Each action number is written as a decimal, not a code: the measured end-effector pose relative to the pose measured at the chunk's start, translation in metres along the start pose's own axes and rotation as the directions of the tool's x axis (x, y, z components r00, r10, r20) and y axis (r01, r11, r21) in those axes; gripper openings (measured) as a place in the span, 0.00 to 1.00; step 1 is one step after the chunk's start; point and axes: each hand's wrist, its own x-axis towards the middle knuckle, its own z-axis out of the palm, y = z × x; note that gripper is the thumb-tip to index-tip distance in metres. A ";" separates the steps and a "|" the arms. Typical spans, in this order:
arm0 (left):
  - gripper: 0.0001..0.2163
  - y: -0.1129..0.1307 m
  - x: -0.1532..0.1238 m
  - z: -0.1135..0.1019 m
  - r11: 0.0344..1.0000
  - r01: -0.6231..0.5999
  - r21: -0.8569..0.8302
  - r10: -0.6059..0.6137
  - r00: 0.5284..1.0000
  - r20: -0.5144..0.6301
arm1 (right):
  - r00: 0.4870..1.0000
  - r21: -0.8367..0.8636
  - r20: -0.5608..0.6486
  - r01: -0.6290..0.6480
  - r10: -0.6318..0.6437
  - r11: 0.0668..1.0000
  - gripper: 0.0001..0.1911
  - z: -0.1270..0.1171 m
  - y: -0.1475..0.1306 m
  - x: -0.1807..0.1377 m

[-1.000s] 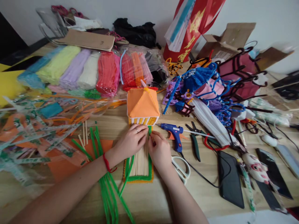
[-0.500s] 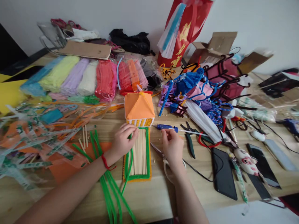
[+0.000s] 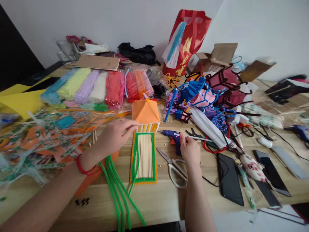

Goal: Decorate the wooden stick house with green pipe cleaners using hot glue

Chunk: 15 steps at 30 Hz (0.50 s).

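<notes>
My right hand point(image 3: 190, 149) is closed round the handle of a blue glue gun point(image 3: 172, 136), which rests on the wooden table. My left hand point(image 3: 115, 136) hovers with curled fingers beside a small craft house point(image 3: 145, 115) with an orange roof; its fingertips reach the house's front wall. In front of the house lies a flat panel of wooden sticks point(image 3: 145, 156), edged with green pipe cleaner on an orange base. One green pipe cleaner lies across the panel's left side.
White-handled scissors point(image 3: 174, 165) lie open just right of the panel. Loose green pipe cleaners point(image 3: 118, 187) trail toward the table's front edge. Bags of coloured pipe cleaners point(image 3: 96, 85) line the back. Black pliers point(image 3: 193, 132), dark phones point(image 3: 229, 178) and pipe-cleaner crafts point(image 3: 205, 96) crowd the right.
My right hand moved off the stick panel to the right and closed on the glue gun. My left hand lifted off the panel toward the house. The view shifted.
</notes>
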 end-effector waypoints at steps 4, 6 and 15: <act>0.17 -0.024 -0.032 0.025 0.976 -0.180 0.118 0.146 0.956 0.256 | 0.998 -0.001 0.055 -0.011 0.011 1.000 0.22 0.008 -0.002 -0.002; 0.22 -0.038 -0.045 0.041 0.960 -0.230 0.158 0.182 0.945 0.271 | 0.998 -0.001 0.062 -0.026 0.026 1.000 0.23 0.011 -0.003 -0.003; 0.22 -0.052 -0.053 0.055 0.903 -0.352 0.248 0.282 0.918 0.278 | 0.995 0.015 0.040 -0.088 0.087 0.996 0.31 0.016 -0.009 -0.004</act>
